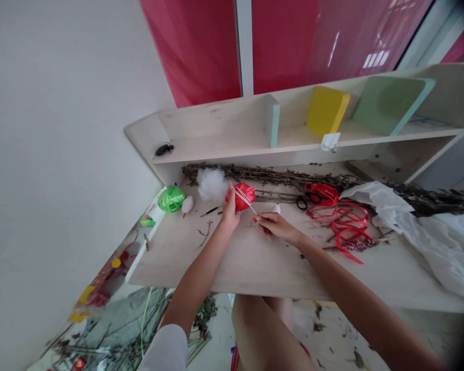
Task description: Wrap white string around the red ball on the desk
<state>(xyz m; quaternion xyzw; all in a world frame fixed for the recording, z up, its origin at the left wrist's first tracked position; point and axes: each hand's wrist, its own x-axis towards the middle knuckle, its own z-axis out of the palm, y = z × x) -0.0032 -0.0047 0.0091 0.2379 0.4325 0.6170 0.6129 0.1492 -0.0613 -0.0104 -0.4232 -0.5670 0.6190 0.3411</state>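
Note:
My left hand [230, 207] is closed around the near-left side of a red ball [246, 195] that looks wound from shiny ribbon. White string [247, 202] crosses the ball and runs taut to my right hand [269, 224], whose fingers are pinched on it. A small white piece [276, 208] lies just behind the right hand. Left of the ball sit a tuft of white stuffing [212, 184], a small white wrapped bundle [187, 205] and a green ribbon ball [170, 199].
Dry twigs [270, 176] stretch along the back of the desk [232, 268]. On the right lie black-handled scissors [308, 200], loose red ribbon [348, 221] and white sheeting [421, 232]. A shelf [216, 149] with a yellow divider [327, 111] rises behind. Plant debris covers the floor.

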